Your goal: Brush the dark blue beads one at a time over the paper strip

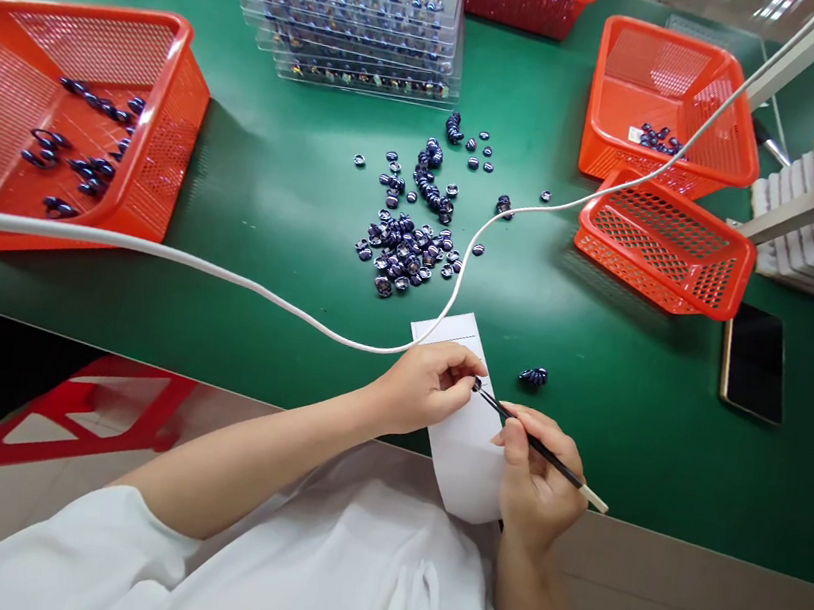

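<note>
My left hand (426, 384) pinches a small dark shiny piece (477, 385) between thumb and fingertips, over a white paper sheet (464, 465) at the table's front edge. Black tweezers (545, 453) with a pale rear end are gripped in my right hand (542, 475), and their tips meet that piece. Just beyond the paper lies a loose pile of small dark purple, glossy pieces (404, 249), with a curved row of them (431, 182) behind. A short cluster of similar pieces (533, 376) rests right of the paper.
A white cable (286, 306) crosses above the table, passing near my left hand. An orange basket (195, 114) stands left; two more orange baskets (602, 100) (662, 290) are at right. Stacked clear trays (367, 77) sit at the back. A phone (754, 364) lies right.
</note>
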`<action>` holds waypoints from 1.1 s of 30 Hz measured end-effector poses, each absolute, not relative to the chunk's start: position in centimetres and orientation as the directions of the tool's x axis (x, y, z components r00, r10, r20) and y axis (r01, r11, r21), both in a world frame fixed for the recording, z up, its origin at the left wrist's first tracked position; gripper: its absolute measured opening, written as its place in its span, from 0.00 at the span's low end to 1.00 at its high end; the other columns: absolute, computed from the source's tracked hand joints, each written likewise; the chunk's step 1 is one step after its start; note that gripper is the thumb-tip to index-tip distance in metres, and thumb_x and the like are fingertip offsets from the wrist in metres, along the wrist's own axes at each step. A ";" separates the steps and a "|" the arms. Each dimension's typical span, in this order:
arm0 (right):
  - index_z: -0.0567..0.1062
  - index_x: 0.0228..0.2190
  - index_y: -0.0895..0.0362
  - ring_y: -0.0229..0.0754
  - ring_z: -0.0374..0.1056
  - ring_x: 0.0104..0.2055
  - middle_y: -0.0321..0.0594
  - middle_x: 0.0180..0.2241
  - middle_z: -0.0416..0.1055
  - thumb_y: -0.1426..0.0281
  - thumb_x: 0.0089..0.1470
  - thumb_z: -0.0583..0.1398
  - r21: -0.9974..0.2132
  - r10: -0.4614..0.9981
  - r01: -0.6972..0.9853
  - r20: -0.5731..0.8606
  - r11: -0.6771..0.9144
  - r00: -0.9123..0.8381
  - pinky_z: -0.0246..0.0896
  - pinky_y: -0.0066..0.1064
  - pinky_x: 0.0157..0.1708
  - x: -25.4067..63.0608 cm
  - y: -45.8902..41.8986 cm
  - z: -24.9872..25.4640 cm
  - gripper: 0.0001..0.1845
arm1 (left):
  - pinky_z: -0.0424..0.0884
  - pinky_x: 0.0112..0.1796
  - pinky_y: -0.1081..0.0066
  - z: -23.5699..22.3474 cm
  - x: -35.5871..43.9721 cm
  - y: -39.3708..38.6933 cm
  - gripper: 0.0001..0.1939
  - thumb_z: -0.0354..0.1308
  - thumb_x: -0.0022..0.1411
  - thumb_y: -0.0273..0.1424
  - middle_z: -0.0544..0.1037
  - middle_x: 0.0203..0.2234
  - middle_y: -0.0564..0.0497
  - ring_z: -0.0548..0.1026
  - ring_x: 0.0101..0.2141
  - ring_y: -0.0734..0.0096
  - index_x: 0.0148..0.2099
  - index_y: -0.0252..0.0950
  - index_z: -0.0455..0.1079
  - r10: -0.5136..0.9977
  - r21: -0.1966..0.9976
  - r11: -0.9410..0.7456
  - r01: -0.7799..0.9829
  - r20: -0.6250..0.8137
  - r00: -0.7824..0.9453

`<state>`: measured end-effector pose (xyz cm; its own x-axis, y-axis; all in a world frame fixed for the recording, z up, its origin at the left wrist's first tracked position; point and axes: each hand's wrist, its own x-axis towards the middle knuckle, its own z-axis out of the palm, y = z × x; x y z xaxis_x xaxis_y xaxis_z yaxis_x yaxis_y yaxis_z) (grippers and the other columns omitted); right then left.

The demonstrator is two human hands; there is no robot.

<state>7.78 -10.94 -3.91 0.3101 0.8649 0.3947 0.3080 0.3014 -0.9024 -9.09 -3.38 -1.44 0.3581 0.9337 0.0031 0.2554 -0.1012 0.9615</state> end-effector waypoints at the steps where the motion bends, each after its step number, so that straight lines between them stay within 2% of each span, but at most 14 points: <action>1: 0.78 0.41 0.53 0.39 0.76 0.29 0.40 0.39 0.81 0.74 0.58 0.64 -0.912 0.872 0.293 0.375 0.286 0.315 0.76 0.36 0.30 7.8 -11.0 -3.8 0.09 | 0.70 0.30 0.76 -1.5 -9.1 -3.4 0.11 0.54 0.59 0.24 0.80 0.32 0.49 0.74 0.28 0.75 0.41 0.32 0.77 0.934 0.958 -0.110 0.266 0.009 0.356; 4: 0.78 0.39 0.53 0.37 0.74 0.25 0.40 0.39 0.81 0.73 0.58 0.64 -0.927 0.886 0.275 0.336 0.253 0.319 0.74 0.34 0.26 7.7 -10.9 -3.6 0.06 | 0.71 0.31 0.76 -1.5 -9.1 -3.4 0.12 0.54 0.59 0.25 0.81 0.33 0.48 0.75 0.29 0.74 0.41 0.33 0.78 0.936 0.956 -0.103 0.274 0.000 0.352; 7: 0.78 0.39 0.53 0.36 0.74 0.25 0.40 0.38 0.81 0.73 0.58 0.64 -0.924 0.867 0.269 0.356 0.272 0.348 0.73 0.33 0.25 7.6 -10.8 -3.5 0.06 | 0.70 0.28 0.77 -1.5 -9.2 -3.4 0.11 0.54 0.59 0.24 0.81 0.31 0.49 0.75 0.28 0.75 0.39 0.33 0.77 0.940 0.965 -0.054 0.258 -0.039 0.339; 11: 0.78 0.38 0.54 0.36 0.74 0.25 0.39 0.37 0.80 0.74 0.58 0.64 -0.917 0.824 0.263 0.389 0.301 0.411 0.74 0.34 0.28 7.5 -10.5 -3.4 0.05 | 0.67 0.25 0.78 -1.6 -9.3 -3.4 0.10 0.54 0.58 0.25 0.79 0.26 0.52 0.72 0.24 0.77 0.38 0.33 0.76 0.928 0.973 0.044 0.227 -0.124 0.351; 13: 0.78 0.38 0.54 0.36 0.74 0.25 0.40 0.38 0.80 0.73 0.59 0.64 -0.921 0.827 0.272 0.374 0.278 0.419 0.75 0.34 0.29 7.5 -10.5 -3.4 0.05 | 0.67 0.26 0.78 -1.7 -9.2 -3.5 0.10 0.55 0.57 0.25 0.79 0.27 0.52 0.72 0.24 0.77 0.39 0.33 0.77 0.926 0.977 0.066 0.204 -0.136 0.352; 18: 0.77 0.38 0.54 0.37 0.75 0.27 0.41 0.39 0.80 0.72 0.59 0.64 -0.927 0.850 0.296 0.339 0.228 0.404 0.75 0.35 0.29 7.5 -10.5 -3.6 0.04 | 0.72 0.32 0.75 -1.7 -9.2 -3.6 0.17 0.55 0.56 0.24 0.82 0.35 0.47 0.76 0.31 0.73 0.46 0.33 0.79 0.938 0.984 -0.027 0.178 -0.037 0.345; 23: 0.78 0.39 0.53 0.38 0.75 0.27 0.41 0.40 0.80 0.71 0.58 0.64 -0.936 0.862 0.271 0.320 0.224 0.393 0.75 0.34 0.29 7.5 -10.6 -3.7 0.05 | 0.72 0.32 0.75 -1.6 -9.3 -3.6 0.15 0.54 0.58 0.23 0.82 0.34 0.46 0.77 0.31 0.73 0.43 0.33 0.80 0.930 0.960 -0.167 0.226 0.078 0.358; 28: 0.78 0.39 0.54 0.37 0.74 0.27 0.42 0.40 0.80 0.71 0.59 0.64 -0.943 0.868 0.264 0.297 0.201 0.399 0.75 0.34 0.28 7.5 -10.7 -3.6 0.05 | 0.74 0.34 0.74 -1.6 -9.3 -3.6 0.13 0.55 0.58 0.22 0.83 0.35 0.47 0.79 0.34 0.71 0.41 0.34 0.80 0.930 0.956 -0.173 0.238 0.079 0.359; 33: 0.78 0.39 0.54 0.36 0.73 0.26 0.42 0.40 0.80 0.70 0.58 0.65 -0.949 0.873 0.252 0.279 0.187 0.401 0.75 0.33 0.28 7.5 -10.7 -3.6 0.05 | 0.74 0.33 0.75 -1.6 -9.3 -3.6 0.13 0.55 0.58 0.22 0.82 0.34 0.48 0.78 0.32 0.72 0.41 0.34 0.79 0.931 0.952 -0.173 0.252 0.075 0.358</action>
<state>7.50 -10.68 -3.59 0.4013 0.8725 0.2787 0.2521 0.1874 -0.9494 -9.32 -3.56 -1.63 0.3576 0.9309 0.0748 0.2518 -0.1732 0.9522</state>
